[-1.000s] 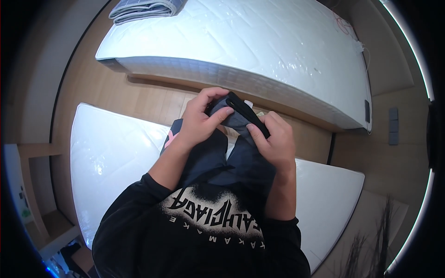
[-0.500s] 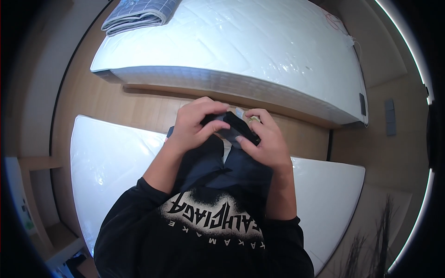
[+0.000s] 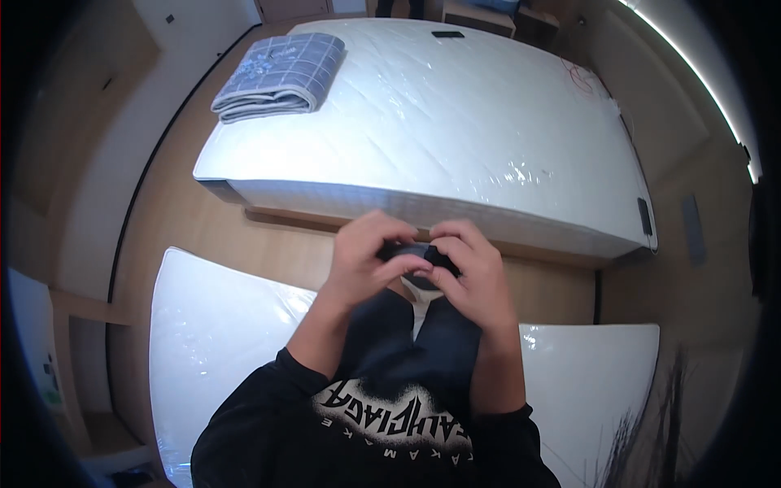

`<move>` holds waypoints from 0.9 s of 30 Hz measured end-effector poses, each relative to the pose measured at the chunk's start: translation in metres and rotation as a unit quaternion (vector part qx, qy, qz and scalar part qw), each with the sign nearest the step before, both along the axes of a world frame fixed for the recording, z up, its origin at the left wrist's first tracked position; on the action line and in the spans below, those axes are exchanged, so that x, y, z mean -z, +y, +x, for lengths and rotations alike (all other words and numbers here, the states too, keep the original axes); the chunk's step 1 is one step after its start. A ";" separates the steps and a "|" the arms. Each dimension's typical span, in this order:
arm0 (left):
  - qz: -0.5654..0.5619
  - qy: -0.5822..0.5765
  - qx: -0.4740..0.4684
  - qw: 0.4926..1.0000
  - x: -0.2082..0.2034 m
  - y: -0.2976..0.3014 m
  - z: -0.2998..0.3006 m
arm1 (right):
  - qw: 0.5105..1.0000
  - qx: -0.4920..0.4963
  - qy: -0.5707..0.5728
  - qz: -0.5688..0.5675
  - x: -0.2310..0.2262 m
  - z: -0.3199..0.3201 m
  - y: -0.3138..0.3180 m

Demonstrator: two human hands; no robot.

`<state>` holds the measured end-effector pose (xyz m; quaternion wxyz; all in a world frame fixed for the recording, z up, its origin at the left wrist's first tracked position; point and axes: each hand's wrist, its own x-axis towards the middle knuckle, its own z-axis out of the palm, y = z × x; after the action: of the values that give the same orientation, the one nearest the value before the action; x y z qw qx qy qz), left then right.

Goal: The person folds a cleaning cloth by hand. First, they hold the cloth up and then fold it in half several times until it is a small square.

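Between my two hands is a small black and dark grey item [image 3: 440,259], soft-looking and partly covered by my fingers; its kind I cannot make out. My left hand [image 3: 359,250] is closed on its left end, thumb on the near side and fingers bent over the top. On the other end my right hand [image 3: 477,275] grips with the thumb and curled fingers, its thumb tip close to the left one. Both hands are held above my lap in dark trousers [image 3: 374,333].
I sit on a plastic-wrapped white mattress [image 3: 220,325]. Ahead, across a strip of wooden floor [image 3: 301,248], lies another wrapped mattress [image 3: 423,122] with a folded blue checked blanket [image 3: 285,69] and a flat black object [image 3: 447,34] on it. Dark thin branches [image 3: 667,431] stand at right.
The view has tilted up, showing more of the far mattress. My hands have come closer together around the dark item, which is now more level and more covered.
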<state>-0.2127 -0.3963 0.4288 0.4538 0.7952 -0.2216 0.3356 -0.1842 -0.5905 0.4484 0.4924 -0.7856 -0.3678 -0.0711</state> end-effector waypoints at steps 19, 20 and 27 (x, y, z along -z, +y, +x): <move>-0.182 -0.016 0.076 0.980 0.016 0.017 -0.001 | 0.968 0.042 0.063 0.238 0.018 0.001 0.028; -0.181 -0.016 0.074 0.981 0.016 0.021 -0.003 | 0.968 0.040 0.064 0.238 0.018 0.002 0.027; 0.054 0.055 -0.004 0.997 -0.006 0.025 -0.006 | 0.987 0.045 -0.001 0.157 0.018 0.009 0.023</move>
<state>-0.2191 -0.3708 0.4344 0.4205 0.8368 -0.2104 0.2805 -0.1752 -0.5679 0.4307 0.6055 -0.7142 -0.3169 -0.1512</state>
